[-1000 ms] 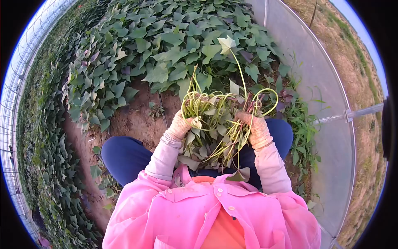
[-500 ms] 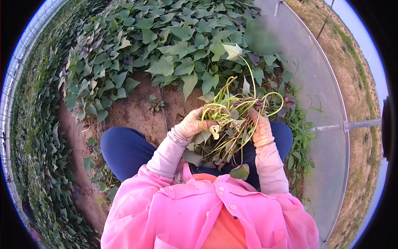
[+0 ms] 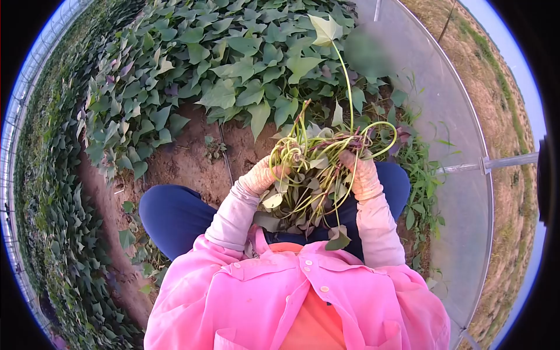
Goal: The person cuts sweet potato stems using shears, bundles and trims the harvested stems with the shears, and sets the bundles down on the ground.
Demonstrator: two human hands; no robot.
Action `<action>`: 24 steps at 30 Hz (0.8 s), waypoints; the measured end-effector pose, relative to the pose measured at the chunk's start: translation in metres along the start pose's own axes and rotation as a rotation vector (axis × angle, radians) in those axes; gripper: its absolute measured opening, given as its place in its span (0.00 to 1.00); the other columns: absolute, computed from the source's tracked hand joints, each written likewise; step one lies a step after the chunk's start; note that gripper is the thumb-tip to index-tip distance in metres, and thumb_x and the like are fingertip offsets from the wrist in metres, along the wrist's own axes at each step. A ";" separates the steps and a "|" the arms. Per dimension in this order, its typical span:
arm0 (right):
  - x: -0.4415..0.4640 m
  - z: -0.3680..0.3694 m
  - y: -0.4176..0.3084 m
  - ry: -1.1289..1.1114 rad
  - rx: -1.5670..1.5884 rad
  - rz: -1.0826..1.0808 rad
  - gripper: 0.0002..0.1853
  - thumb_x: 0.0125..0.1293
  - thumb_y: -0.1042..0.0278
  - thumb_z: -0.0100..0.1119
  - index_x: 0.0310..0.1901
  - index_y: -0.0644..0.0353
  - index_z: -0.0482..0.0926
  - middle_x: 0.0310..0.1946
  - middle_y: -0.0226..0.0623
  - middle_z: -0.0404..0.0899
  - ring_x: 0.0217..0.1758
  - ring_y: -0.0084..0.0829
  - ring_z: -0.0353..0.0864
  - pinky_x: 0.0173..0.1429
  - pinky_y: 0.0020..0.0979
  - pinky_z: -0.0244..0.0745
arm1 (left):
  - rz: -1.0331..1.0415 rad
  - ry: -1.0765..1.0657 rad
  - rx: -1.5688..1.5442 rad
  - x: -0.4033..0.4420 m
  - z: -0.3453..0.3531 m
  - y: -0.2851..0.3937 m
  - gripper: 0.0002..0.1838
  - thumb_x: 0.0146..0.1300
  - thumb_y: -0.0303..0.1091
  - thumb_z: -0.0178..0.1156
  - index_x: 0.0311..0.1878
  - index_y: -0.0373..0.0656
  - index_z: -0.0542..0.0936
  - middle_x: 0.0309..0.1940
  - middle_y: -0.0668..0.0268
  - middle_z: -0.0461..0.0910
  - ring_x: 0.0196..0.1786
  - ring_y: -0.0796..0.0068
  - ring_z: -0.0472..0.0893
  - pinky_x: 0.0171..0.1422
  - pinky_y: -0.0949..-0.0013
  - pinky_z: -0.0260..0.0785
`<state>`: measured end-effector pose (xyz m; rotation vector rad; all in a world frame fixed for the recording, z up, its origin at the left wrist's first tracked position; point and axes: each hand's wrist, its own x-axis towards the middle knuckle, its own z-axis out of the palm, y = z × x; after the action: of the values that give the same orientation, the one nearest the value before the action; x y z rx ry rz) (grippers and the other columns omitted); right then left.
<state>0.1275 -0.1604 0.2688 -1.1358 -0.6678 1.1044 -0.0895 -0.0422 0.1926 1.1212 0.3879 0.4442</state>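
Note:
A loose bundle of cut green vines [image 3: 318, 169] with drooping leaves hangs between my two hands, above my lap. My left hand [image 3: 262, 176], in a soiled light glove, is closed round the bundle's left side, where the stems curl into loops. On the right side my right hand [image 3: 360, 174], gloved too, grips the stems, its fingertips partly hidden among them. One long stem rises from the bundle to a pale leaf [image 3: 325, 30], and another loops out past my right hand. A leaf [image 3: 338, 238] dangles below.
Dense leafy plants [image 3: 233, 64] grow ahead and along the left. Brown soil [image 3: 186, 157] with a thin dark line shows before my bent knees. At the right stand weeds [image 3: 423, 186] and a translucent sheet wall [image 3: 461, 233] with a metal bar [image 3: 513, 160].
The long stem with the pale leaf now stands higher. My left hand first moved right and up towards my right hand, then slightly back left, and the looped stems have shifted with it.

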 end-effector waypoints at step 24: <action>0.101 -0.012 0.001 0.008 -0.150 0.059 0.20 0.69 0.62 0.53 0.57 0.65 0.71 0.55 0.41 0.74 0.55 0.36 0.76 0.58 0.38 0.75 | 0.158 0.661 0.310 -0.013 0.014 0.074 0.32 0.47 0.49 0.67 0.53 0.38 0.78 0.44 0.51 0.82 0.47 0.56 0.82 0.51 0.62 0.74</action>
<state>0.1731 -0.0709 0.2541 -1.2941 -0.7243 1.1140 -0.1043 -0.0325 0.2670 1.2923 0.9751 0.9216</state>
